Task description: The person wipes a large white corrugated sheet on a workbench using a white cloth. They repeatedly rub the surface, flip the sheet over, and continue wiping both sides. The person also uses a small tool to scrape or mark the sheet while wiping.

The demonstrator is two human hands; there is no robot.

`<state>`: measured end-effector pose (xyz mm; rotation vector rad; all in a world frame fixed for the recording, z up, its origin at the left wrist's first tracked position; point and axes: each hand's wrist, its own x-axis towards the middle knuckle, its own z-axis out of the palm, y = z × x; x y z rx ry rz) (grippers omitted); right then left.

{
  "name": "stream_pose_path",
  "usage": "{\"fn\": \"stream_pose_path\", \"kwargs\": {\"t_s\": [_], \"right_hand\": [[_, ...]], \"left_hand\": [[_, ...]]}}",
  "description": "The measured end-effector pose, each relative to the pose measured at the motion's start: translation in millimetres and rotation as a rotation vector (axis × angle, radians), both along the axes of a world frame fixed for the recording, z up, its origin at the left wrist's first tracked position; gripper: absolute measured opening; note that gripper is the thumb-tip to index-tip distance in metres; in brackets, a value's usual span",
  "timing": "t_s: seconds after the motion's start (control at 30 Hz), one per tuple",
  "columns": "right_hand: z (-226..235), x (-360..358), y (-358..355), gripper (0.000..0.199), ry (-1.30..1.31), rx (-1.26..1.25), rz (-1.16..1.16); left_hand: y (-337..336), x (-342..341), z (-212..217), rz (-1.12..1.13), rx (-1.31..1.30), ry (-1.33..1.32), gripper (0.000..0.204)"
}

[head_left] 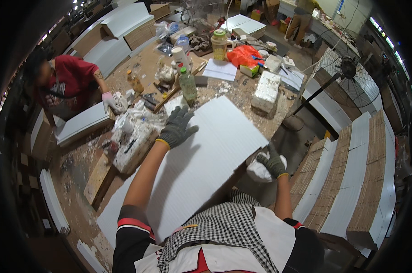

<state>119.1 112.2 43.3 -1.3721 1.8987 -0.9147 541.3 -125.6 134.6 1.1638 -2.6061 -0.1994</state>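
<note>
A long stack of white-faced corrugated cardboard sheets (pixel 215 141) lies slanting across the table in front of me. My left hand (pixel 176 128), in a grey-green knitted glove with a yellow cuff, rests near its far left edge with the fingers spread. Beside the right end of the sheets, my right hand (pixel 274 163) wears a matching glove. Its fingers are closed round a crumpled white wad (pixel 259 172), which looks like a rag and sits against the sheets' edge.
A co-worker in red (pixel 74 86) has a gloved hand on another sheet stack (pixel 85 122) at left. Bottles (pixel 187 86), a white-crusted block (pixel 266 91) and a red plastic bag (pixel 244 55) crowd the table's far side. A standing fan (pixel 348 67) and cardboard stacks (pixel 333 177) are at right.
</note>
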Motion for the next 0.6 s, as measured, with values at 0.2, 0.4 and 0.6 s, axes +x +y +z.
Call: {"fn": "stream_pose_path", "kwargs": {"t_s": [0.2, 0.4, 0.6], "right_hand": [[-17.4, -13.9, -7.3, 0.079, -0.192, 0.055, 0.063], [-23.2, -15.4, -6.2, 0.073, -0.285, 0.058, 0.055], [-73.1, -14.4, -13.7, 0.073, -0.345, -0.042, 0.008]], "left_hand": [[-174.9, -136.7, -54.9, -0.164, 0.545, 0.184, 0.056], [-211.8, -210.8, -79.4, -0.396, 1.224, 0.336, 0.065], [-208.3, -213.3, -69.0, -0.117, 1.550, 0.149, 0.059]]}}
